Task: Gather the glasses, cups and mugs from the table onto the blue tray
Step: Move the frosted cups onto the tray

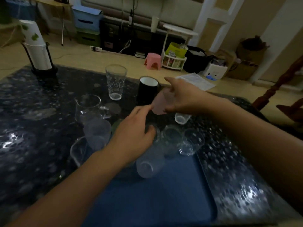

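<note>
The blue tray [172, 190] lies at the table's near edge. My right hand [182, 97] grips a pink cup [158, 104], tilted, above the table beside a black mug [147, 90]. My left hand [132, 135] rests on a clear glass [149, 164] at the tray's far edge, fingers curled on its rim. Two clear glasses [173, 138] [191, 142] stand just right of it. A small glass [181, 118] sits under my right wrist. A tall dotted glass [115, 81], a glass mug [88, 107] and more clear cups [96, 133] stand to the left.
A holder with stacked paper cups [38, 49] stands at the table's far left corner. The table top [32, 128] is dark and glossy. Beyond it are a pink stool [153, 60], a white rack [174, 60] and a wooden chair [282, 89] at right.
</note>
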